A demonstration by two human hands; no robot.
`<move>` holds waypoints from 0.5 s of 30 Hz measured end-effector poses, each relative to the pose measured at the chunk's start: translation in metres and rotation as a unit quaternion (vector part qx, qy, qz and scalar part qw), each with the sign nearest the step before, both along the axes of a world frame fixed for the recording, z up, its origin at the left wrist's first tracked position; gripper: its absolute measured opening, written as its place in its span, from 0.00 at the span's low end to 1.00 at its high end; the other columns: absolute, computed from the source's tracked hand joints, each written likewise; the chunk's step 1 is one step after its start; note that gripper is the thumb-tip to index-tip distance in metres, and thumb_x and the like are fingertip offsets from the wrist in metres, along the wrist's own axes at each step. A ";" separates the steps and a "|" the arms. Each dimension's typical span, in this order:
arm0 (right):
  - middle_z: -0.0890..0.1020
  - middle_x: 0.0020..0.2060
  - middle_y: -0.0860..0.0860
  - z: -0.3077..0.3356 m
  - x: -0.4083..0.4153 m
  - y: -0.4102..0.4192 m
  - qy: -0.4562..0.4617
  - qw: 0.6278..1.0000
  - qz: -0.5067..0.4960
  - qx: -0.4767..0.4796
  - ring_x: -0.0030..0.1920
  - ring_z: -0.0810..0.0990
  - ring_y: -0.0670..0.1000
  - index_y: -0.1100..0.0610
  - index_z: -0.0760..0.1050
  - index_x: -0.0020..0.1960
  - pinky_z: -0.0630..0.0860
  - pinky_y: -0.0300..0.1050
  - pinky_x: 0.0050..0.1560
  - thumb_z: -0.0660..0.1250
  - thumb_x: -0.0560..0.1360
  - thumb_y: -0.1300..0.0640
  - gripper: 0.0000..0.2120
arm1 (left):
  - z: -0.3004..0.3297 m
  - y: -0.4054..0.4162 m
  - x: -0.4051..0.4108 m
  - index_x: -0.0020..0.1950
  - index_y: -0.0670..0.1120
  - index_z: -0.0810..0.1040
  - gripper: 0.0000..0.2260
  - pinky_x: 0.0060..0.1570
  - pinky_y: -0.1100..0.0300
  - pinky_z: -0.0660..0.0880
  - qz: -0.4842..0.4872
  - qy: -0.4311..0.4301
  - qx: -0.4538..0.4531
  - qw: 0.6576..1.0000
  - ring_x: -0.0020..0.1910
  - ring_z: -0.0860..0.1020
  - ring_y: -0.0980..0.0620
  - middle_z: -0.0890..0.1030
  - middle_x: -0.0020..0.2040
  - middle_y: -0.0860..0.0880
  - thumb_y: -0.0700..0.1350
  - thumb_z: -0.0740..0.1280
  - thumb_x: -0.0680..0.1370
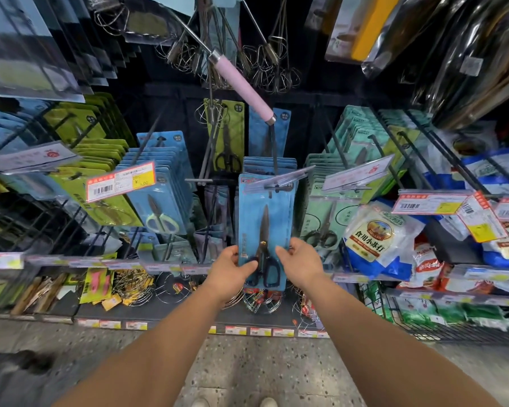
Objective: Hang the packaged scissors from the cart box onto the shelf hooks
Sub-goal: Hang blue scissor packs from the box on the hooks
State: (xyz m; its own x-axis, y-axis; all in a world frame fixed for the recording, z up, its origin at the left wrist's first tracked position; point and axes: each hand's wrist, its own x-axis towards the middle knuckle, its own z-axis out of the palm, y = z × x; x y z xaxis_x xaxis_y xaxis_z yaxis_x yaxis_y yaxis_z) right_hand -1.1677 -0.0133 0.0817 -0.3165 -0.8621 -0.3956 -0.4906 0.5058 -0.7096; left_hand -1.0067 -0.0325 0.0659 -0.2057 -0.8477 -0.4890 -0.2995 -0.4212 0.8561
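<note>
A blue card pack of black scissors [263, 227] hangs at the front of a shelf hook [272, 160], in the middle of the display. My left hand [231, 267] grips its lower left edge, thumb on the front of the pack. My right hand [299, 259] holds the lower right edge, fingers curled round it. Behind this pack hang several more of the same blue packs. A clear price-tag holder [276, 179] sits at the hook's tip, over the top of the pack. The cart box is out of view.
Neighbouring hooks carry blue packs with pale-handled scissors [159, 207], green packs [100, 160] and mint packs [326, 218]. A pink-handled whisk [244, 89] hangs overhead. Bags of baking soda [376, 236] lie on the right shelf. Wire items fill the lower shelf; speckled floor below.
</note>
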 end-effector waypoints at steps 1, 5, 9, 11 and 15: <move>0.80 0.47 0.54 0.000 0.000 -0.004 0.017 1.000 0.004 0.013 0.47 0.78 0.57 0.62 0.72 0.60 0.72 0.46 0.46 0.60 0.82 0.50 0.15 | 0.000 -0.003 -0.002 0.67 0.42 0.73 0.18 0.56 0.58 0.77 -0.012 -0.016 -0.006 1.000 0.55 0.81 0.50 0.82 0.59 0.45 0.38 0.70 0.78; 0.78 0.62 0.59 0.002 -0.001 -0.012 0.076 0.994 0.022 0.077 0.59 0.78 0.59 0.63 0.66 0.72 0.69 0.43 0.47 0.57 0.83 0.49 0.23 | -0.001 -0.011 -0.006 0.74 0.43 0.67 0.26 0.60 0.61 0.70 -0.054 -0.105 -0.022 0.993 0.62 0.76 0.51 0.76 0.69 0.44 0.41 0.70 0.78; 0.78 0.60 0.57 0.001 -0.002 -0.006 0.120 0.980 0.082 0.133 0.51 0.80 0.55 0.59 0.66 0.72 0.76 0.43 0.49 0.59 0.82 0.50 0.21 | 0.007 -0.008 -0.001 0.79 0.48 0.57 0.34 0.70 0.50 0.67 -0.162 -0.337 -0.073 0.925 0.73 0.67 0.41 0.66 0.76 0.43 0.55 0.68 0.78; 0.77 0.64 0.56 -0.004 0.003 -0.002 0.143 0.971 0.130 0.138 0.57 0.80 0.56 0.56 0.65 0.73 0.77 0.48 0.57 0.61 0.81 0.50 0.22 | 0.011 -0.003 0.004 0.78 0.50 0.59 0.31 0.71 0.48 0.65 -0.209 -0.417 -0.111 0.878 0.74 0.64 0.41 0.64 0.76 0.43 0.57 0.65 0.78; 0.76 0.64 0.55 -0.003 0.020 0.001 0.219 0.939 0.236 0.120 0.62 0.76 0.58 0.51 0.68 0.70 0.74 0.52 0.62 0.61 0.79 0.48 0.20 | 0.017 0.007 0.013 0.74 0.50 0.66 0.27 0.71 0.48 0.61 -0.231 -0.459 -0.131 0.848 0.73 0.65 0.43 0.67 0.73 0.46 0.58 0.65 0.78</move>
State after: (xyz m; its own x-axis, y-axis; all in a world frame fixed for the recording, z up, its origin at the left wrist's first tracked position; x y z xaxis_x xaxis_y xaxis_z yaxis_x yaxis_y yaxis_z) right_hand -1.1477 -0.0120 0.0787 -0.0986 -0.8501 -0.5173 -0.9185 0.2778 -0.2814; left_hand -0.9941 -0.0256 0.0824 -0.1796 -0.8849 -0.4298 -0.9717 0.0913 0.2180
